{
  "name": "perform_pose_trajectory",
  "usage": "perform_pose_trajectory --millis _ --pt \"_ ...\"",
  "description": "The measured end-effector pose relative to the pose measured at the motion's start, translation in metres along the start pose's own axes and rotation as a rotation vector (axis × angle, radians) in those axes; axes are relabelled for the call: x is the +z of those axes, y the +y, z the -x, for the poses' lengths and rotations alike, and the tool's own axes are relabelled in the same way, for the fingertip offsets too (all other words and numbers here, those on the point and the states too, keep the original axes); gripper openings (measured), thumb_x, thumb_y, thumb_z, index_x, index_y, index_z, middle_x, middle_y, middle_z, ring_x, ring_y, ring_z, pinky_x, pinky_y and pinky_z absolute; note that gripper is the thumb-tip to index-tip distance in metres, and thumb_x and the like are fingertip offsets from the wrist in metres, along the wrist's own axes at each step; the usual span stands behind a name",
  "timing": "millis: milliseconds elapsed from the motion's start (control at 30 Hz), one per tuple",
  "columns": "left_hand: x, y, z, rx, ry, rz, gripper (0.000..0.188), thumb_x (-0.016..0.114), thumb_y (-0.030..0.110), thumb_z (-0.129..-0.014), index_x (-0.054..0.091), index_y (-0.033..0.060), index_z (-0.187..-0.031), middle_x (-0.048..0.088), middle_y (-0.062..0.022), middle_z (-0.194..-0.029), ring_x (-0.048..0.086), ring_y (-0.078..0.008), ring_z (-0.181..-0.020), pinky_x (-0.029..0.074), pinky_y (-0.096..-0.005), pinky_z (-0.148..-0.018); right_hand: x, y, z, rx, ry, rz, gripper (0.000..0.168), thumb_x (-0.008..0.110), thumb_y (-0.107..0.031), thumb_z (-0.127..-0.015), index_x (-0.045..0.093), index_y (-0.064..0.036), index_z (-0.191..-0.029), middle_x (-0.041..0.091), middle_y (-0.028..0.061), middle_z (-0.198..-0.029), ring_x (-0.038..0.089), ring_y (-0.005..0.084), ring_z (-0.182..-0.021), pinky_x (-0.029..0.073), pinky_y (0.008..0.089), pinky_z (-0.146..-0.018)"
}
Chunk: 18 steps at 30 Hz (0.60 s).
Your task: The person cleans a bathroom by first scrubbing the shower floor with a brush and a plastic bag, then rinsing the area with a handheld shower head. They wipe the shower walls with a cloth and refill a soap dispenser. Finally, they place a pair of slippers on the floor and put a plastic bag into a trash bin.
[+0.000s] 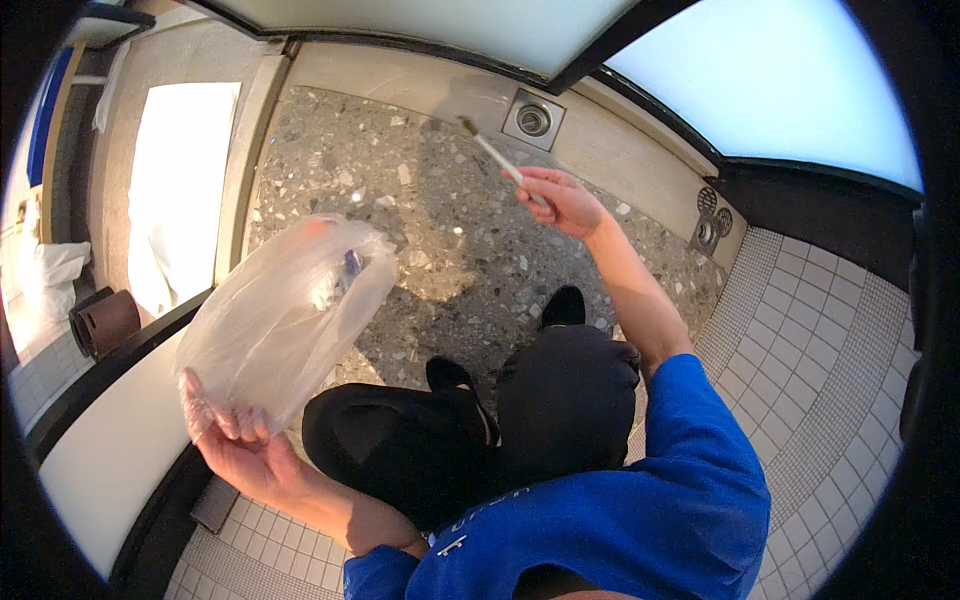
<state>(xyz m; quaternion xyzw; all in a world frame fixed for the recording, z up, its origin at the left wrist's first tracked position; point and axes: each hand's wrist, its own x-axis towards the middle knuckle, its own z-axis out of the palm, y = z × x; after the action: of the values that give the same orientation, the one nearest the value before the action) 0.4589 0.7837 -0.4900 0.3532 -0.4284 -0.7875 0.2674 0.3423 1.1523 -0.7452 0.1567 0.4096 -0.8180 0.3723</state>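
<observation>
My left hand [244,442] holds a translucent plastic bag [262,315] by its near end, with the film over my fingers. Inside the bag's far part lie some crumpled white and blue bits and something orange, too veiled to name. In my right hand [559,202] is a thin brush [495,154] with a white handle, its dark bristles pointing away from me over the speckled stone floor [360,157]. Just beyond the brush, to the right, a square metal floor drain [534,120] shows its round opening without a grate over it.
A second drain [705,234] with round grates beside it [707,199] sits farther right. Frosted panels [450,22] in black frames border the floor. At left are a white sheet [184,172] and a brown rolled mat [109,322]. Small tiles [795,315] cover the floor at right.
</observation>
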Motion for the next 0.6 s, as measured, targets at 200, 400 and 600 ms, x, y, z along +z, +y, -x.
perform_pose_trajectory --millis 200,400,600 --pt "0.006 -0.01 0.016 -0.152 -0.065 0.07 0.046 0.04 0.017 -0.098 0.034 -0.0009 -0.14 0.028 0.003 -0.06 0.021 -0.0051 -0.045 0.019 -0.0198 -0.038 0.124 -0.038 0.028 0.119 -0.581 0.327 0.032 0.052 -0.017 -0.095 0.055 -0.002 -0.124 0.059 -0.0005 -0.08 0.043 0.0031 -0.054 0.034 0.0182 -0.044" --pt "0.01 -0.012 0.039 -0.229 -0.155 0.215 0.048 0.036 0.015 -0.098 0.028 -0.0029 -0.142 0.025 0.0032 -0.059 0.017 -0.0057 -0.043 0.015 -0.0204 -0.037 0.208 -0.011 -0.002 -0.879 -0.861 1.067 0.034 0.05 -0.012 -0.093 0.055 -0.014 -0.127 0.061 0.0066 -0.092 0.059 0.0194 -0.063 0.046 0.0315 -0.051" --pt "0.001 -0.009 0.039 -0.264 -0.284 0.281 0.049 0.034 0.014 -0.099 0.022 0.0038 -0.146 0.023 0.0015 -0.068 0.018 -0.0075 -0.051 0.017 -0.0232 -0.044 0.184 0.009 -0.006 -0.752 -0.454 1.653 0.033 0.053 -0.012 -0.09 0.058 -0.017 -0.123 0.06 0.0104 -0.096 0.061 0.0275 -0.072 0.049 0.0351 -0.058"
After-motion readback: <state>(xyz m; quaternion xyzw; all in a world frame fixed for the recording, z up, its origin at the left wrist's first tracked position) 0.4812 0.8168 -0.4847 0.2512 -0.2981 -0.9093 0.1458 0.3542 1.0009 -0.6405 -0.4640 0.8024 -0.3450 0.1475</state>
